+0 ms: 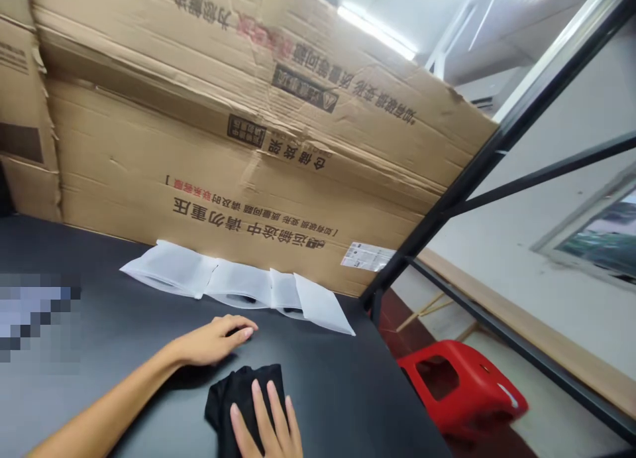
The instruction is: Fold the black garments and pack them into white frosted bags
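Note:
A folded black cloth (244, 385) lies on the dark tabletop near the bottom of the head view; its lower part runs out of the picture. My right hand (271, 428) rests flat on it with the fingers spread. Just beyond the cloth's left corner, my left hand (213, 342) is low over the table, fingers loosely bent and thumb a little apart, with nothing seen in it. Several white translucent bags (238, 280) lie in a row behind my hands, along the foot of the cardboard. Dark spots show inside some of their openings.
Tall cardboard sheets (238, 166) with printed writing stand along the table's (348, 398) back edge. A black metal frame (432, 226) slants up at the right. Beyond the right edge is a red plastic stool (472, 385). A blurred blue-grey patch (30, 305) lies at the left.

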A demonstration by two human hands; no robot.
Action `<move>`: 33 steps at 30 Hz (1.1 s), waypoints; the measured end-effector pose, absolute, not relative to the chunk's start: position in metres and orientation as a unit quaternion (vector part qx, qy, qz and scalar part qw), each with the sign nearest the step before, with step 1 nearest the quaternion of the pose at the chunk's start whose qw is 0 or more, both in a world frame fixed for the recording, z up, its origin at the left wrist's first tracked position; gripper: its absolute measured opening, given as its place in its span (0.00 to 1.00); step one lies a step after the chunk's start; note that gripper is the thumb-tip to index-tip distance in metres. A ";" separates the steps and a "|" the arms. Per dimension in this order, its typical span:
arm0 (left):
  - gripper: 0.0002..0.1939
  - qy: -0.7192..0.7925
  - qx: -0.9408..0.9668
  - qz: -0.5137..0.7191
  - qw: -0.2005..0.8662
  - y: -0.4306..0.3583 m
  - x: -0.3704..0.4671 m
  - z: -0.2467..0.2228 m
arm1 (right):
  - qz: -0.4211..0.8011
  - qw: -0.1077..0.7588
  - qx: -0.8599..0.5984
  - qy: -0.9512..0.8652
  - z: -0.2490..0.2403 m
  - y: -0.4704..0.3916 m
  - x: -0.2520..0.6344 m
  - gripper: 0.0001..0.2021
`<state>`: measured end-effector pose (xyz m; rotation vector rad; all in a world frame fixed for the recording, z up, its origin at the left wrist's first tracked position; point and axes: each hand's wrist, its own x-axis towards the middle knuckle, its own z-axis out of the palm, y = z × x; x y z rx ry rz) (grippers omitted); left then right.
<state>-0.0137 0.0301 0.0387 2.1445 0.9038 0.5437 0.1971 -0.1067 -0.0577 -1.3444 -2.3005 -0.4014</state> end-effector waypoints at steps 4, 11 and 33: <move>0.22 0.322 0.848 0.198 0.372 0.022 -0.011 0.039 | -0.141 0.219 -0.510 -0.820 -0.064 -0.102 0.191 0.37; 0.17 0.290 0.831 0.215 0.424 0.009 -0.003 0.032 | 0.017 0.477 -0.570 -0.669 -0.059 -0.103 0.194 0.31; 0.18 0.325 0.792 0.516 0.034 0.021 0.140 0.012 | 0.132 0.732 -0.592 -0.310 0.081 0.013 0.321 0.25</move>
